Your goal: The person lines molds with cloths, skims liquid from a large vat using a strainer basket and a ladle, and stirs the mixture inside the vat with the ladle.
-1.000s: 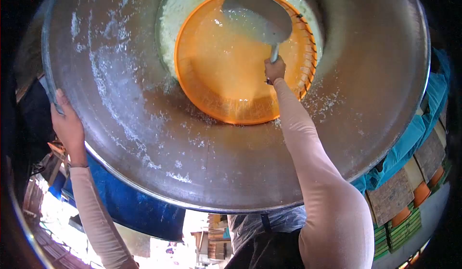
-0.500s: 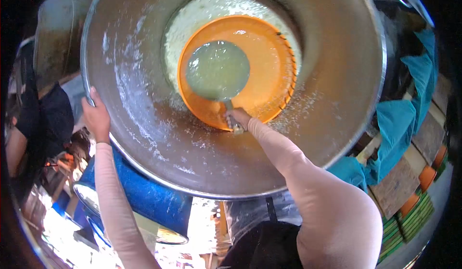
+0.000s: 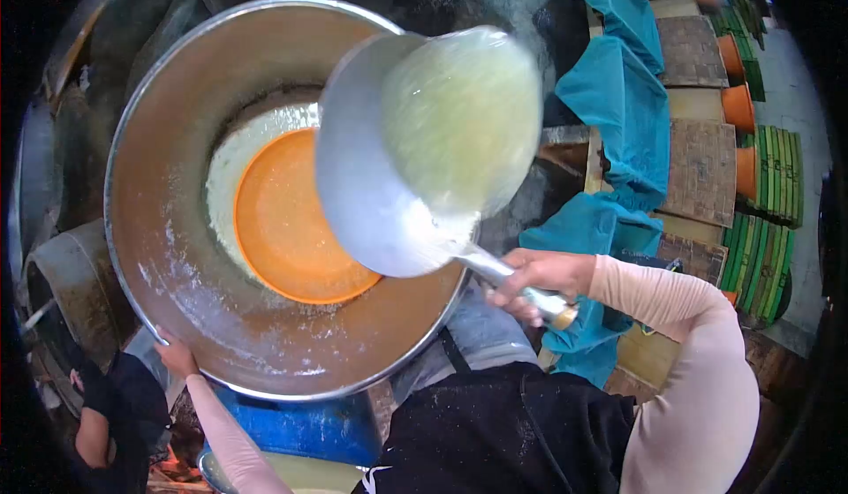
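Note:
My right hand is wrapped around the handle of a large metal ladle, raised over the right side of a big metal vat. Pale yellow-green liquid fills the right part of the tilted ladle bowl, blurred by motion. With my left hand I grip the vat's rim at its lower left. Inside the vat, a round orange basket rests in a white, wet mass. The ladle hides the basket's right edge.
Teal cloths drape along the right, beside woven panels, orange pots and green slatted bundles. Below the vat stands a blue barrel. Another person's arm shows at lower left, near a worn metal drum.
My right hand has lifted the ladle with liquid out of the orange basket and carried it right, past the vat's rim. The view has turned right. My left hand stays on the rim.

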